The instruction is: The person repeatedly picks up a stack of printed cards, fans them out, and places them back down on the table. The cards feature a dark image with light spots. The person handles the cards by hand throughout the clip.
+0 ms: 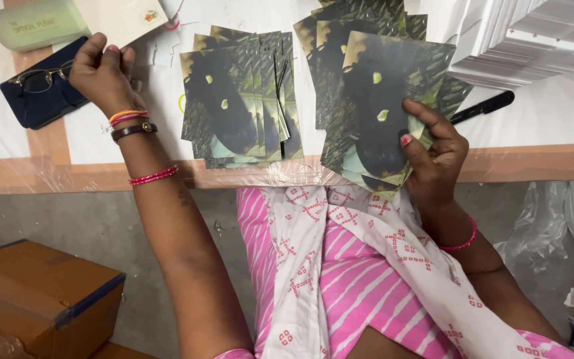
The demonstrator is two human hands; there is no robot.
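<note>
Head: right hand (436, 149) grips dark cards (377, 106).

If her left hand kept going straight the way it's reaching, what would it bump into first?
The left hand points up and away across the table. First in its line looks to be the cream card just beyond its fingertips; the green spectacle case lies a little to its left. Depth is hard to judge.

The left hand (101, 70) reached forward with fingers curled, while the right hand (436, 149) stayed nearer, fingers pinched shut.
</note>
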